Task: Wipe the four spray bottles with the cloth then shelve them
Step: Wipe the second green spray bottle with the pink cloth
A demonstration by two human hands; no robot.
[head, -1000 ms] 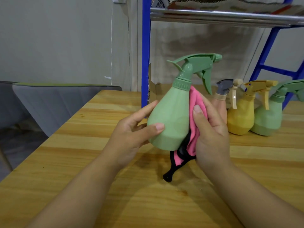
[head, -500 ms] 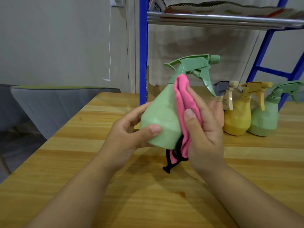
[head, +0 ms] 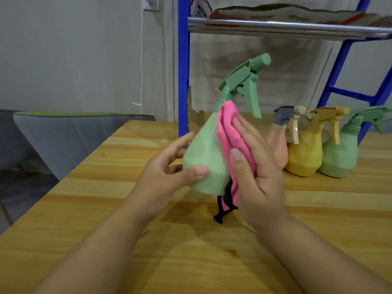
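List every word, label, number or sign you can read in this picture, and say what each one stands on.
No text here can be read.
Printed cardboard on the upper shelf: some blue and red print shows, too blurred and cut off to read.
Held green spray bottle, pink cloth, and the pink, yellow and green bottles on the table: no lettering visible.

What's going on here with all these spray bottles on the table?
A person is cleaning them one at a time. The left hand holds a green spray bottle up off the wooden table, tilted, while the right hand presses a pink cloth against its side. Three more bottles stand in a row at the right: a peach one, a yellow one and another green one. None of the four is on the blue shelf rack yet.
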